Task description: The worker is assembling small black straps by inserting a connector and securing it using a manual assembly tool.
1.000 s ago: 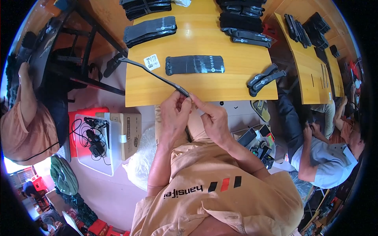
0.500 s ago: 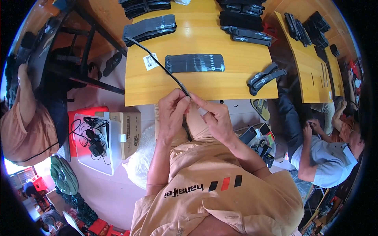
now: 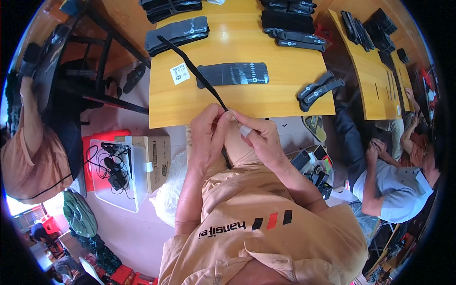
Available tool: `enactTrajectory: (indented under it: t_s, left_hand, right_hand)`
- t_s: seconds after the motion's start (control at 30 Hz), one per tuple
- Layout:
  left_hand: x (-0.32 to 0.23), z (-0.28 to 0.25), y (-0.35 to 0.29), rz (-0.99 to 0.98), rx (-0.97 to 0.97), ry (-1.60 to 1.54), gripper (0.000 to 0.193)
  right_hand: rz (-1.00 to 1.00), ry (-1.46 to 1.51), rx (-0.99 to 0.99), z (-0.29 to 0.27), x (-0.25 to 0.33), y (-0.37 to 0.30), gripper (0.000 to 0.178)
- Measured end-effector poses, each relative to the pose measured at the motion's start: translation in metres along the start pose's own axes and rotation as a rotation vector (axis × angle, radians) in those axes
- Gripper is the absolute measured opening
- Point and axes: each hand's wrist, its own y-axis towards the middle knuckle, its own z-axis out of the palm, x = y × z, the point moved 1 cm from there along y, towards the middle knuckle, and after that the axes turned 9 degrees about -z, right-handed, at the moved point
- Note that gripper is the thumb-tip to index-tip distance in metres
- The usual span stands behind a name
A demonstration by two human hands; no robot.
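A long black strap (image 3: 194, 69) slants up and to the left from my hands, over the near half of the yellow table. My left hand (image 3: 207, 137) is closed and pinches its near end. Against that same end, the fingertips of my right hand (image 3: 266, 140) press close to the left ones. A white wrap (image 3: 245, 130) circles one right finger. Behind the strap lies a row of flat black straps (image 3: 235, 74), partly covered by it. The strap's tip reaches in front of a stack of black straps (image 3: 183, 31) at the back left.
On the yellow table (image 3: 280, 107) are a white label (image 3: 179, 74), looped black straps (image 3: 319, 92) at right and bundles (image 3: 292, 39) at back right. A clear bin of cables (image 3: 138, 185) and a carton (image 3: 159, 161) stand on the floor at left. Other people sit on both sides.
The strap has turned so that more of its flat face shows, and its far tip has swung slightly up and right. Both hands stay together at its near end. The view has shifted slightly.
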Motion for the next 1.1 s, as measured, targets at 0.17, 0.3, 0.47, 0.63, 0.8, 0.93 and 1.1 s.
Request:
enactTrajectory:
  t_s: [0.17, 0.3, 0.47, 0.63, 0.8, 0.93, 1.1]
  left_hand:
    - [0.002, -0.004, -0.003, 0.012, 0.001, -0.002, 0.017]
    - [0.001, -0.001, -0.001, 0.029, 0.024, -0.034, 0.019]
    - [-0.004, 0.0, -0.006, -0.091, -0.002, -0.335, 0.021]
    - [-0.013, 0.003, -0.008, -0.11, -0.048, -0.34, 0.022]
    - [-0.026, -0.003, -0.018, -0.1, -0.009, -0.254, 0.022]
    - [-0.047, -0.01, -0.031, -0.122, 0.121, -0.19, 0.02]
    - [-0.052, -0.019, -0.04, -0.126, 0.198, -0.165, 0.017]
  right_hand:
    - [0.07, 0.088, 0.031, 0.001, 0.004, -0.002, 0.035]
    - [0.162, 0.368, 0.025, -0.002, 0.013, -0.002, 0.032]
    - [0.246, 0.428, 0.043, 0.001, 0.023, -0.002, 0.033]
    - [0.121, 0.299, 0.017, 0.005, 0.02, 0.0, 0.035]
    - [-0.18, -0.112, 0.128, -0.006, 0.021, 0.007, 0.013]
    - [-0.213, -0.071, 0.343, -0.009, 0.039, 0.007, 0.01]
    - [-0.228, -0.151, 0.508, -0.015, 0.053, 0.008, 0.01]
